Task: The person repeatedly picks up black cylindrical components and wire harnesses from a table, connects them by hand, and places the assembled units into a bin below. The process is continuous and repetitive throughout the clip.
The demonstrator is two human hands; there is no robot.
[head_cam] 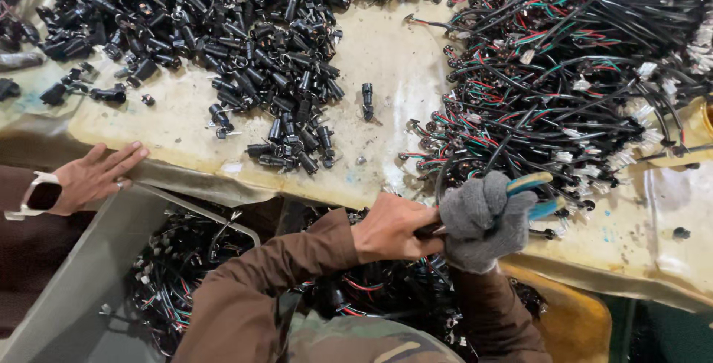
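Right hand [483, 222]: wears a grey knit glove, fingers curled tight around the blue-and-yellow handles of a pair of pliers [531, 193]. The pliers sit at the table's near edge, just below the wire pile.

Left hand [394, 228]: bare, fingers closed against the glove and the tool; what it pinches cannot be told.

A third hand [95, 176], a co-worker's, lies flat and open on the table [386, 58] edge, with one watch on the wrist.

Table load: two piles, too many pieces to count. Black plugs [223, 28] left, wired leads [579, 66] right.

One grey bin [82, 281] below holds more wired leads.
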